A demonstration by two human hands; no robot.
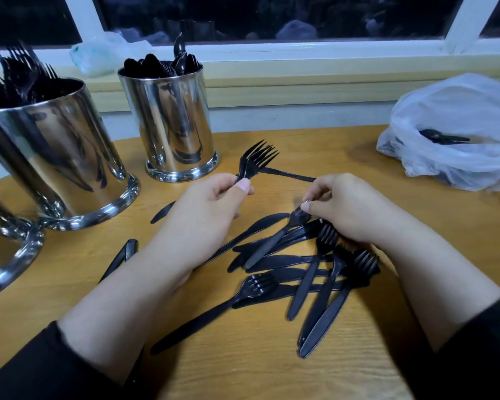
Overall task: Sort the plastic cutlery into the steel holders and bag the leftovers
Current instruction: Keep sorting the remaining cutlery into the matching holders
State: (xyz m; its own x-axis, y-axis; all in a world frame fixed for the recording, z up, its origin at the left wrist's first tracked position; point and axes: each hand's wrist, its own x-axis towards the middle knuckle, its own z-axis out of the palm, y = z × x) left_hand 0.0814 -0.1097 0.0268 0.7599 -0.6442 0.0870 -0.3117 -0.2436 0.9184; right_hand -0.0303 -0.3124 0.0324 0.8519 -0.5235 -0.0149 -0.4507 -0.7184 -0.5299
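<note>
Your left hand (214,203) grips black forks (257,160) at frame centre; your right hand (347,209) pinches another fork (272,243) above the cutlery pile (309,272).

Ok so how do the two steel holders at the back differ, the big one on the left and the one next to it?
The left steel holder is packed with forks, tines up; the middle steel holder is filled with spoons, bowls up. The left steel holder sits nearer the camera and looks wider; the middle steel holder stands further back, by the window sill. Both are shiny cylinders with flared bases, standing upright on the wooden table.
</note>
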